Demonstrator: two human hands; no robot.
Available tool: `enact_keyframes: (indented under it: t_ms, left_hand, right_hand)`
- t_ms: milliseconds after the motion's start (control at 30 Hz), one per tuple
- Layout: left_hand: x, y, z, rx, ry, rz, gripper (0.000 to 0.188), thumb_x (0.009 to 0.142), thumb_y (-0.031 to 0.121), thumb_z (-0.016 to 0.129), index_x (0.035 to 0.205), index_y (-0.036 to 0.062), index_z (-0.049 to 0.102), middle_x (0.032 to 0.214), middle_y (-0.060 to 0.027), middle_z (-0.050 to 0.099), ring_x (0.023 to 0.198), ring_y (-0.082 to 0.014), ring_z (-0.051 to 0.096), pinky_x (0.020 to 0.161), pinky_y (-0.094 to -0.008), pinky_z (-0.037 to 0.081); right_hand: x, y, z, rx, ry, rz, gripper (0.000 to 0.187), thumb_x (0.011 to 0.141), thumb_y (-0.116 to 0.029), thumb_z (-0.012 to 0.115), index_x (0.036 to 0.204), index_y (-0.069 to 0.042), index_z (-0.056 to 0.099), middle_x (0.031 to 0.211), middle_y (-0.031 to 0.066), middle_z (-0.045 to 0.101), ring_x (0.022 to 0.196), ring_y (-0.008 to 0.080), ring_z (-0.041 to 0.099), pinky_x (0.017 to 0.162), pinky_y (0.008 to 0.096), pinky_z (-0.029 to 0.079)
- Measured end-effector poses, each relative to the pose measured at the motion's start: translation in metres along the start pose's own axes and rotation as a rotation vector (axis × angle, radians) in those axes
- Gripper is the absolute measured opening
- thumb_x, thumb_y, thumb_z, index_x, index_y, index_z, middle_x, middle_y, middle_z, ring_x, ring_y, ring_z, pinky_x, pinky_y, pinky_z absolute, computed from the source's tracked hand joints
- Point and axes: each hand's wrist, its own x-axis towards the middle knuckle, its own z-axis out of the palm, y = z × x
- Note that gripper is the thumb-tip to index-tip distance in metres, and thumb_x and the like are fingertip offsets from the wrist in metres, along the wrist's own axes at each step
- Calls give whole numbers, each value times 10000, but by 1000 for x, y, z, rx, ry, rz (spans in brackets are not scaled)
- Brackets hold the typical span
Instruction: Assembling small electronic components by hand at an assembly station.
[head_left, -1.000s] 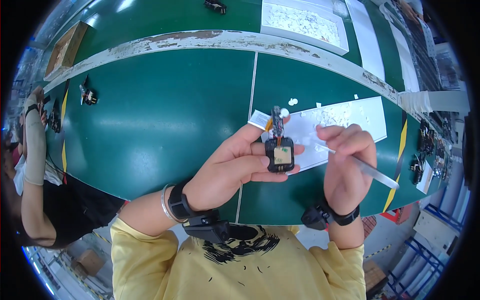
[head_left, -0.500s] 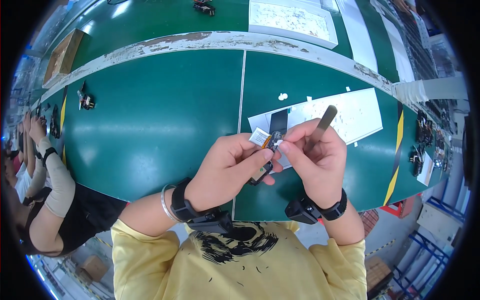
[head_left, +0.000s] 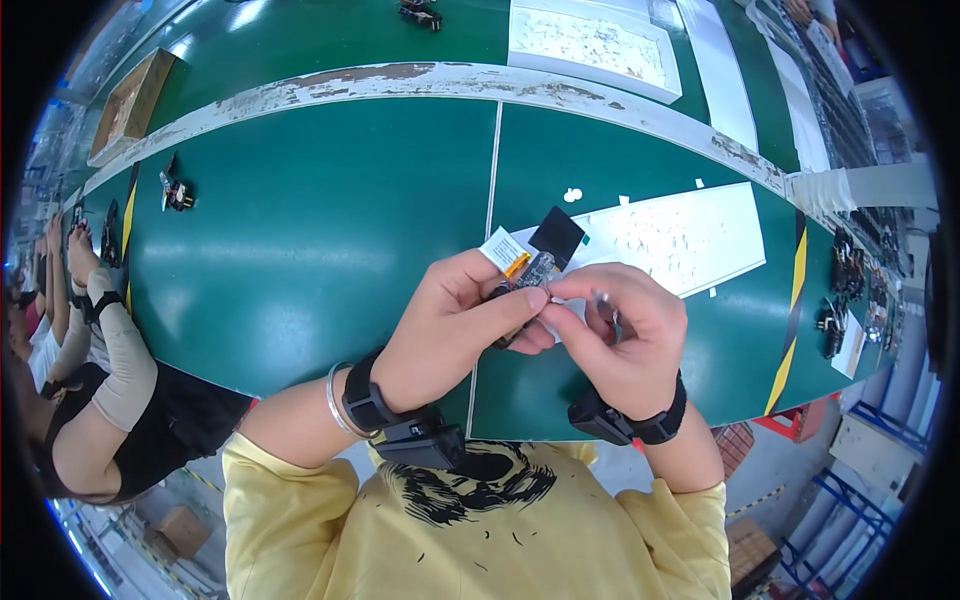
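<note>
My left hand (head_left: 435,335) is closed around a small electronic device, its thumb pressed on the edge of the circuit board (head_left: 538,268). From the device stick out a silver pouch battery (head_left: 503,250) with an orange end and a flat black screen (head_left: 559,238). My right hand (head_left: 640,345) pinches at the board's right edge, its thumb and forefinger touching it beside my left thumb. Tweezers (head_left: 603,304) are tucked in the right hand, seen nearly end-on. What lies between the right fingertips is mostly hidden.
Beyond my hands a white board (head_left: 690,235) with small scraps lies on the green table (head_left: 320,230). Small white pieces (head_left: 572,195) lie near it. Another device (head_left: 177,190) sits at left. A raised worn rail (head_left: 400,80) crosses behind. A co-worker's arm (head_left: 125,350) shows at left.
The device has turned in my left hand, so battery and screen now spread apart. The tweezers have swung from upright to end-on. A white bit at my right fingertips is now mostly hidden.
</note>
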Motion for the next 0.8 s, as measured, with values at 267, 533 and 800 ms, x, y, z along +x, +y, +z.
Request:
enact_keyframes:
  t_ms: [267, 533, 800]
  left_hand:
    - [-6, -5, 7, 361, 97, 204, 171, 811, -3, 595, 982, 1, 600, 872, -36, 628, 761, -66, 574, 651, -225, 499]
    - [-9, -2, 7, 769, 91, 339, 109, 799, 29, 624, 900, -8, 610, 831, -24, 632, 725, -38, 547, 598, -193, 438]
    - [-8, -6, 5, 518, 133, 252, 123, 820, 7, 599, 943, -7, 603, 876, -50, 641, 745, -79, 601, 635, -201, 483]
  right_hand:
    - [-7, 6, 0, -34, 51, 108, 127, 704, 59, 606, 817, 1, 597, 772, 25, 602, 552, -6, 439, 461, 135, 311]
    - [-4, 5, -4, -236, 0, 18, 108, 693, 43, 560, 789, -6, 564, 762, -14, 585, 545, -6, 430, 470, 131, 327]
    - [-6, 6, -7, -18, 54, 114, 109, 714, 47, 592, 810, -3, 580, 693, -22, 552, 500, -5, 373, 436, 165, 269]
